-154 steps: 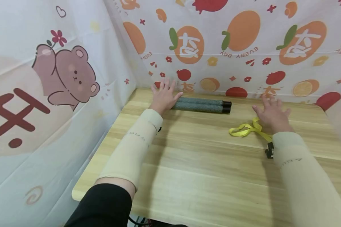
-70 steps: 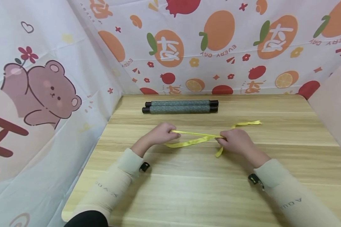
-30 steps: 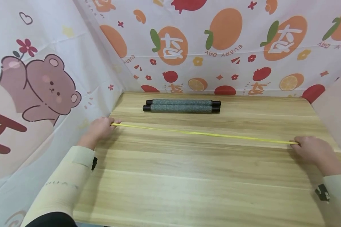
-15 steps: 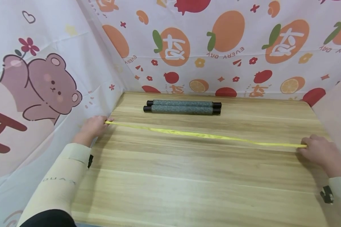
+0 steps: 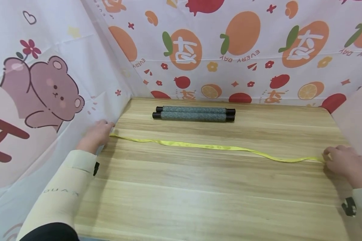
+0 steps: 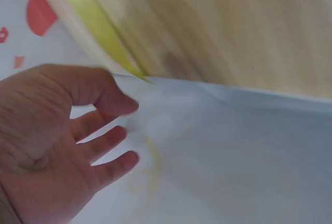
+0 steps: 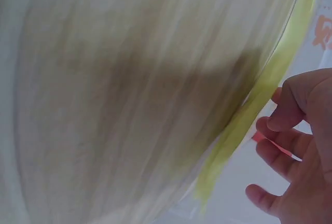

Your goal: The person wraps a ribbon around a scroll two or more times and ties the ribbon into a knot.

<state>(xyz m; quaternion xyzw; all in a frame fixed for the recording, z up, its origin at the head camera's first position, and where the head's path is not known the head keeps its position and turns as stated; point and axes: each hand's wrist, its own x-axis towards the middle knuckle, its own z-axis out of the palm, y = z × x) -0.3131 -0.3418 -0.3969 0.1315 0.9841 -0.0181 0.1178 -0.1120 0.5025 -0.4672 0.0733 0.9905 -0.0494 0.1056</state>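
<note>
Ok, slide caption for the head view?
Yellow ribbon lies between left hand and right hand, two black-ended rods behind.

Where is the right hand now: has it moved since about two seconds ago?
Yes, rightward. In the head view, the right hand was near the right end of the two grey-green rods; now it is well away, near the table's right edge.

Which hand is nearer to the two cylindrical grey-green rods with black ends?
The left hand: it is off the left ends of the rods; the right hand is farther away, beyond their right ends.
</note>
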